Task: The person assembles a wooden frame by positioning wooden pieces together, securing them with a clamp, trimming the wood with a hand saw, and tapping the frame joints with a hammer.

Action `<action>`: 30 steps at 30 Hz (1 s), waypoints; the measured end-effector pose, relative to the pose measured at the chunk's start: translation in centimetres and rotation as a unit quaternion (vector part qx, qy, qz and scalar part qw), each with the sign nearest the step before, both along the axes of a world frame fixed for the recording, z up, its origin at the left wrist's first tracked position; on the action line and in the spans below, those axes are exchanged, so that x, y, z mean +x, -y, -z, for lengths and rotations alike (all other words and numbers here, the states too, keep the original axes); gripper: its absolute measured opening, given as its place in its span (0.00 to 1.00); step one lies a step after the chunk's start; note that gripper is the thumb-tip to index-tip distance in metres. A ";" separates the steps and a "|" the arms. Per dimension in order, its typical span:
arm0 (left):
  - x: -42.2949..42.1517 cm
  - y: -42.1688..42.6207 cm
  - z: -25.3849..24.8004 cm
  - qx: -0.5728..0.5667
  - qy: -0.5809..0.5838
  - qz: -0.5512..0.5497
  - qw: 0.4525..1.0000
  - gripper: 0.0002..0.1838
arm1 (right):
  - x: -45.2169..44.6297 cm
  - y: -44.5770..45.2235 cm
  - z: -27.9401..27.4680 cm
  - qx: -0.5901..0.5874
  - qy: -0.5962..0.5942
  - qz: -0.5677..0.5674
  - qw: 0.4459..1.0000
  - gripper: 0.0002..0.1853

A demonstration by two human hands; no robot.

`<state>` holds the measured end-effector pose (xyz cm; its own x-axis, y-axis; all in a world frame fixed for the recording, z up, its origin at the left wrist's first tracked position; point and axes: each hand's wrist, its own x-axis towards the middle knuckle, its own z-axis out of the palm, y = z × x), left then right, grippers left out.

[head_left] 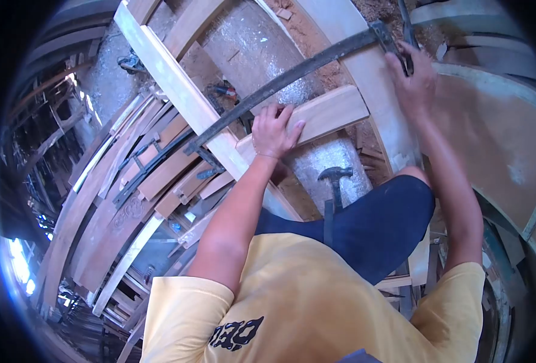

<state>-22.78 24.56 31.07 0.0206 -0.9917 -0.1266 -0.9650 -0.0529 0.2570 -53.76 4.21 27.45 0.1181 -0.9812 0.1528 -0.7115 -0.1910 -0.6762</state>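
Observation:
A long dark bar clamp (286,77) spans a wooden frame, from its left rail (183,91) to its wide right rail (383,100). My right hand (414,81) is closed round the clamp's dark end at the upper right. Between the rails lies a short wooden crosspiece (331,112), just below the bar. My left hand (275,132) rests on the crosspiece near its left end, fingers curled over its upper edge and thumb on its face.
A hammer (335,181) stands head up beside my leg. Another clamp (144,166) lies on stacked boards (107,242) at the left. A power tool (224,92) sits beyond the left rail. A large curved panel (497,139) is at the right.

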 end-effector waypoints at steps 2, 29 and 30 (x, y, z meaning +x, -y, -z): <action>-0.1 -0.1 -0.3 -0.004 -0.005 -0.001 1.000 0.25 | -0.7 -1.7 -1.0 0.023 -0.027 -0.028 0.999 0.26; 0.0 -0.2 -0.3 -0.054 -0.015 -0.023 0.998 0.24 | 0.4 -2.3 -0.5 -0.034 -0.233 0.019 0.972 0.31; -0.1 -0.5 -0.3 -0.056 -0.021 -0.027 0.998 0.24 | 0.2 -2.3 -0.6 -0.037 -0.239 0.016 0.970 0.31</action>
